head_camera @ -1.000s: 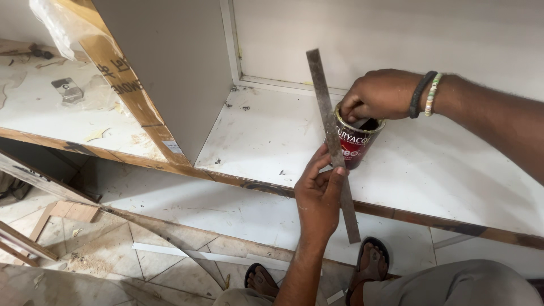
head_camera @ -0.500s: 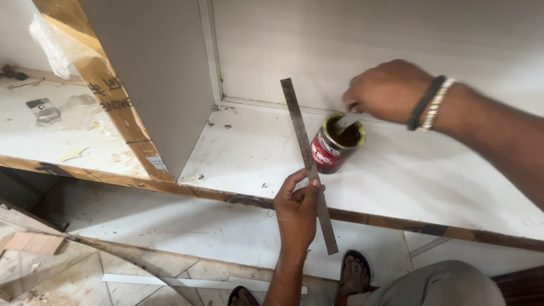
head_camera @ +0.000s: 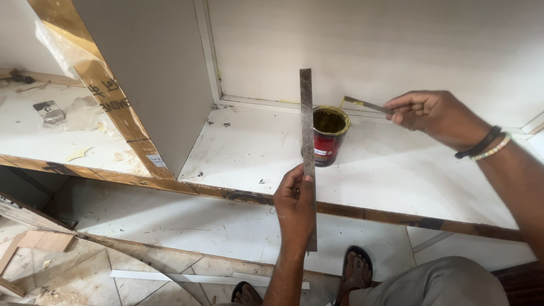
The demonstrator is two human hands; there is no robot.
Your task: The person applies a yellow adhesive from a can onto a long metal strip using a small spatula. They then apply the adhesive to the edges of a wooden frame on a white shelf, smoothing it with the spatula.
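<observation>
We held the long narrow strip (head_camera: 307,153) upright in our left hand (head_camera: 296,205), fingers wrapped closed around its lower part, so that it rose in front of the small red can (head_camera: 327,137) and crossed the can's left edge. That grip matched what it was half a second and a full second before; the strip simply stood straighter now. The change was at our right hand (head_camera: 432,114). Earlier it sat directly over the can's mouth, the tool down in the yellowish paste. Now it had drawn off to the right and a little up, thumb and fingers pinched shut on the handle end of a thin flat blade (head_camera: 364,104), whose tip hung just above the can's far rim with a yellow smear on it. The can stayed where it was, on the white shelf board (head_camera: 255,153) near the back wall. We judged that the blade had been loaded with paste and lifted clear, and that the strip, close beside it, was the surface nearest to receive it.
</observation>
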